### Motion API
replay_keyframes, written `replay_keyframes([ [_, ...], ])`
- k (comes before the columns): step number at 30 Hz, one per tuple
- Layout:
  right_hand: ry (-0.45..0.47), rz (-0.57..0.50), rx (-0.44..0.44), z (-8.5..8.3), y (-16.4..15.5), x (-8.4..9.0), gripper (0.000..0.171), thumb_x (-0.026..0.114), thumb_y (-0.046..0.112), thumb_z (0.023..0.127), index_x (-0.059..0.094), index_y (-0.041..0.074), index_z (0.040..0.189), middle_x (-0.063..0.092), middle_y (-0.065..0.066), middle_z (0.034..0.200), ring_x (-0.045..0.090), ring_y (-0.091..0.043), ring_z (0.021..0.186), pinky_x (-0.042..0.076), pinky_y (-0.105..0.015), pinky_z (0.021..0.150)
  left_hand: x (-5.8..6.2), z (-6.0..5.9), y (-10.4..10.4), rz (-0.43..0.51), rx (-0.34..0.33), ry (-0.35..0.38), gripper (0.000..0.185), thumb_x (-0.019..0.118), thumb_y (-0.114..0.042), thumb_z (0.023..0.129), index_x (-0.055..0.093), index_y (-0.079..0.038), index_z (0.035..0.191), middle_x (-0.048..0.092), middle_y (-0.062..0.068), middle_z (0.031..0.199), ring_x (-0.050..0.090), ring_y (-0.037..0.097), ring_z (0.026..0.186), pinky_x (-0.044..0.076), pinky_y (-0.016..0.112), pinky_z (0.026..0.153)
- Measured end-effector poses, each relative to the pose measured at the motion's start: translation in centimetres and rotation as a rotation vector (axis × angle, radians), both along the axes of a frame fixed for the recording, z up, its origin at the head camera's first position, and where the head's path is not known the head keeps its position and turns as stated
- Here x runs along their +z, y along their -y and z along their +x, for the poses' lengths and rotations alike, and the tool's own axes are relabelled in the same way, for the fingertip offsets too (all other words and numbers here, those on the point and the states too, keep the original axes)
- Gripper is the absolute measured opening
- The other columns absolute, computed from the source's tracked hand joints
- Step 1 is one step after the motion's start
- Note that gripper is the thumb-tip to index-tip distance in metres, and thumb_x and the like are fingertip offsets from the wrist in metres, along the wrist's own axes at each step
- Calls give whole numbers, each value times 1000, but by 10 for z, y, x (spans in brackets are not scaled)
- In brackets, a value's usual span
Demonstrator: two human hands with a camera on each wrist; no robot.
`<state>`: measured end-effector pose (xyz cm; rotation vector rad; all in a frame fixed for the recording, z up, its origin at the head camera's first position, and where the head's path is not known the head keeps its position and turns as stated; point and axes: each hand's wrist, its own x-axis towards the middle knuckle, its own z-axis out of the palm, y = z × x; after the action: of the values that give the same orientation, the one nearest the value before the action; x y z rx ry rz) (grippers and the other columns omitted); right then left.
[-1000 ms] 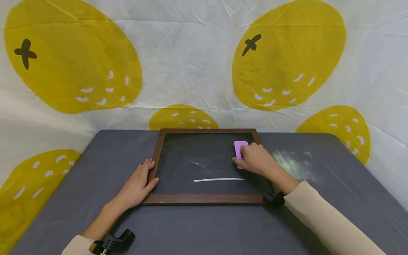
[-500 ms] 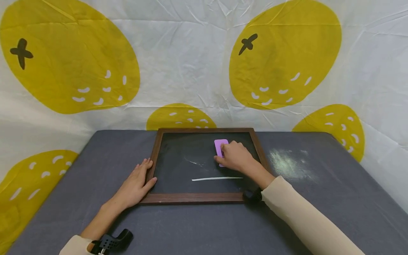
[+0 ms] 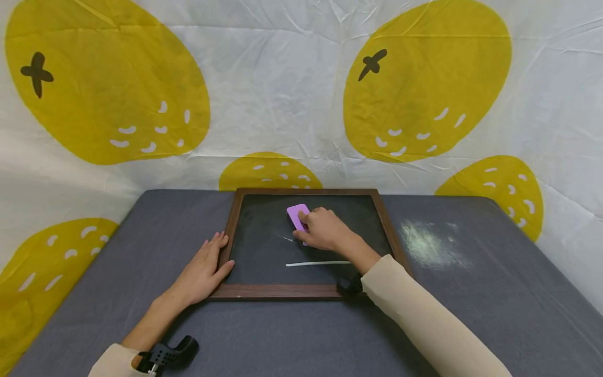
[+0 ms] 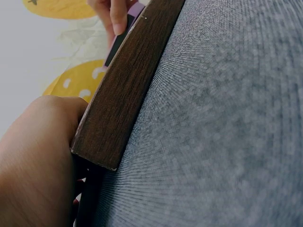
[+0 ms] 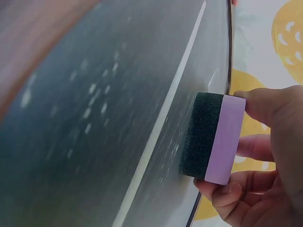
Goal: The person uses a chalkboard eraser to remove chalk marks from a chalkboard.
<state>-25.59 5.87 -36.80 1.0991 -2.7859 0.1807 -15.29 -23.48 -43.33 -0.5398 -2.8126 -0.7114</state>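
A chalkboard point(image 3: 348, 214) with a brown wooden frame point(image 3: 282, 292) lies on the dark grey cloth. My right hand point(image 3: 327, 230) grips a chalkboard eraser point(image 3: 294, 213) with a purple back, on the upper middle of the board. In the right wrist view, thumb and fingers hold the purple back point(image 5: 226, 142), and the dark pad point(image 5: 202, 135) faces the board. One white chalk line point(image 3: 315, 263) runs across the lower part; a faint smear point(image 3: 285, 238) shows beside the eraser. My left hand point(image 3: 200, 275) rests against the frame's left side, fingers stretched out.
A pale chalk-dust patch point(image 3: 426, 243) marks the grey cloth point(image 3: 282, 340) right of the board. Behind the table hangs a white curtain point(image 3: 278, 78) with yellow fruit prints. Black wrist cameras sit on both wrists.
My right hand has slid the eraser leftward across the board from near its right side, and the eraser has turned slightly. The left hand stays at the frame; the chalk line remains.
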Motion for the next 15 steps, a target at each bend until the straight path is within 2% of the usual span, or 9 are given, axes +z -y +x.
replay_keyframes([
  [7,26,13,30,5,15,3,47,64,35,91,62,3,126,62,-11,78,59,-26,80,49,-39,69,0,-1,1,6,4,1,63,50,-29,100,28,11,144,30,28,148,20,40,140,15,52,114],
  [15,74,49,24,7,19,3,55,63,34,92,53,7,138,65,-17,102,59,-27,89,50,-39,79,-3,-3,1,-5,2,-1,64,51,-29,100,28,11,144,30,27,148,20,39,140,15,52,114],
])
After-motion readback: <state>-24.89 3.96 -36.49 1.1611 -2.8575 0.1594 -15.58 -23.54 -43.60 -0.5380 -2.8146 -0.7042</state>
